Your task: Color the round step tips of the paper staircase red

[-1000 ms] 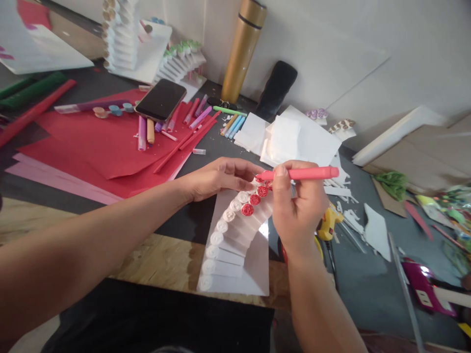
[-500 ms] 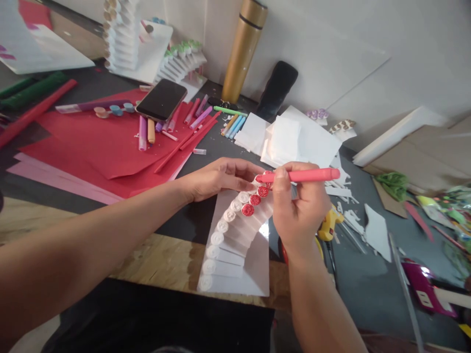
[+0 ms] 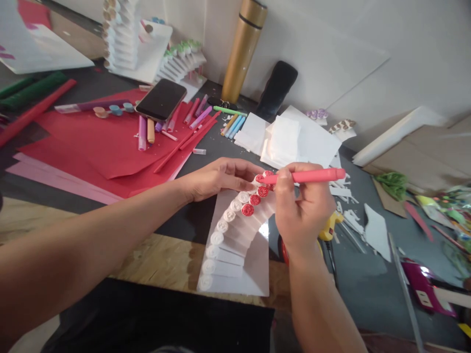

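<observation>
A curved white paper model (image 3: pixel 230 252), like a small spiral staircase, stands on a white card base (image 3: pixel 256 282). Along its edge runs a row of white rolled discs (image 3: pixel 222 226), and several discs (image 3: pixel 248 210) near its far end are coloured red. My left hand (image 3: pixel 226 180) grips that far end between thumb and fingers, its fingertips partly hidden behind the discs. In my right hand (image 3: pixel 303 211) a red marker pen (image 3: pixel 312 175) is pinched nearly level, its tip touching a partly red disc close to my left thumb.
Red paper sheets (image 3: pixel 91 142) with loose markers and a phone (image 3: pixel 161 99) lie at the left. A gold flask (image 3: pixel 243 51) and a black case (image 3: pixel 278 88) stand behind. White paper pieces (image 3: pixel 285 139), a yellow glue gun (image 3: pixel 328 226) and a metal ruler (image 3: pixel 406 291) are to the right.
My right hand and the marker have shifted slightly to the right, uncovering more of the red discs at the far end. My left hand and the paper model keep their place.
</observation>
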Demonstrator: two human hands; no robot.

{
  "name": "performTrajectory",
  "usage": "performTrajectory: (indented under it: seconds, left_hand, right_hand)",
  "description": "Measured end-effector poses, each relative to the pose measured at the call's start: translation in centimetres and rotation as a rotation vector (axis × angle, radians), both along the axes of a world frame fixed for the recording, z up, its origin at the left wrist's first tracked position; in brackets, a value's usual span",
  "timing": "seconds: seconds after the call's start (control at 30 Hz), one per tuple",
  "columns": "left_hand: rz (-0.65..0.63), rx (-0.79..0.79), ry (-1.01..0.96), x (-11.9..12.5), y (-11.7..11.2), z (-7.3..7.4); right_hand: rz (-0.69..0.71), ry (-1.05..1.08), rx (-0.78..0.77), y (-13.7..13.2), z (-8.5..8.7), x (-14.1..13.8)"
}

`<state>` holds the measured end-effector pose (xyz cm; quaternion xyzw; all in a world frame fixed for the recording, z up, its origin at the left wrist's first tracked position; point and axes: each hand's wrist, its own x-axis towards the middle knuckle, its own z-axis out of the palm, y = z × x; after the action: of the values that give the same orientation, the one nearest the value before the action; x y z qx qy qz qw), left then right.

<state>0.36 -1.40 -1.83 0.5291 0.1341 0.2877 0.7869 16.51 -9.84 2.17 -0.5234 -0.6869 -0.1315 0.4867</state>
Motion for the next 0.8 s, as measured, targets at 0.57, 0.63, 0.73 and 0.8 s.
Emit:
performTrajectory:
  seconds: [0.57,0.63,0.73,0.8]
  left_hand:
    - [-0.004,-0.006,-0.019,0.0,-0.1,0.0]
    - [-0.001,-0.009,-0.010,0.0,-0.1,-0.1]
    - [-0.014,-0.004,-0.015,-0.1,0.0,-0.2]
    - [-0.016,-0.009,-0.039,-0.2,0.1,-0.2]
  right_hand:
    - [0.026,0.363,0.017,0.6,0.2,0.0]
    - [0.041,0.437,0.031,0.7,0.6,-0.3]
    - [0.086,0.472,-0.004,0.6,1.4,-0.7]
    - [0.105,0.463,-0.019,0.5,2.0,-0.8]
